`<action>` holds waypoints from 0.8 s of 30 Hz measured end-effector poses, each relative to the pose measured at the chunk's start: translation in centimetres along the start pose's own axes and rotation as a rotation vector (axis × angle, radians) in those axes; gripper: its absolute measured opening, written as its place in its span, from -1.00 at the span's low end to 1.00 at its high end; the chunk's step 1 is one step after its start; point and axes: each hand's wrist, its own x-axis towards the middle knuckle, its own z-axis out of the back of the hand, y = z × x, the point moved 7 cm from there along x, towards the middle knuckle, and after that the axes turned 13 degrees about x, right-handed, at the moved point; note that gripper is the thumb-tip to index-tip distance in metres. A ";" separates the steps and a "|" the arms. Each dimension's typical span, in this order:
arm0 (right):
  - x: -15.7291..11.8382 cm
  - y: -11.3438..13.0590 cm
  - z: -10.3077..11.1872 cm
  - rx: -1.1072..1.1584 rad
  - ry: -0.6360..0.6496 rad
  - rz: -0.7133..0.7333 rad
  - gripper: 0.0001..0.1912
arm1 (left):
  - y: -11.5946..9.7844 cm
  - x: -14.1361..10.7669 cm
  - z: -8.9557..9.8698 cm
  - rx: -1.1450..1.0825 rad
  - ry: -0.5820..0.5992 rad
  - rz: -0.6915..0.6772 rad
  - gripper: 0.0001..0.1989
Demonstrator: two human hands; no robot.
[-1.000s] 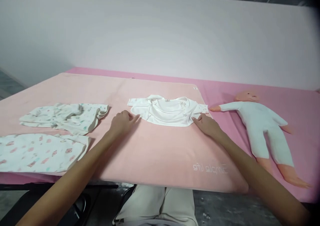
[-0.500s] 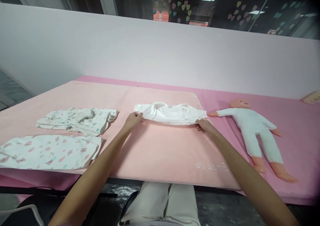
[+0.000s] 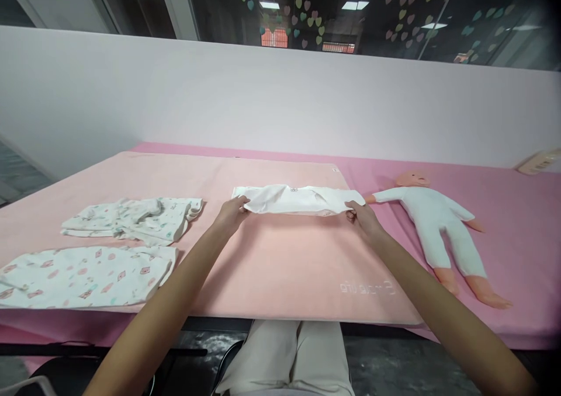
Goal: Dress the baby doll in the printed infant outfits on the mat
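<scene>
A white baby garment, folded into a long narrow strip, lies across the peach mat with its near edge lifted a little. My left hand pinches its left end, and my right hand pinches the right end. A small dark label mark shows at the middle of its far edge. Left of my left hand lie a folded white baby garment with small green prints and, nearer, one with pink prints. On the right a baby doll in white lies on its back, one hand close to the garment's right end.
The peach mat covers most of a pink-covered table. A white partition rises behind it, below dark glass with heart stickers. At the far right edge lies a pale object. My legs are below the table's front edge.
The garment's far edge has been folded over, so its neckline opening no longer shows and the strip is narrower. Both hands still grip its ends. The view has tilted slightly.
</scene>
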 end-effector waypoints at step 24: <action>-1.3 0.6 1.4 -1.416 0.550 0.441 -0.39 | -0.6 1.8 3.7 1.233 0.319 -0.605 -0.52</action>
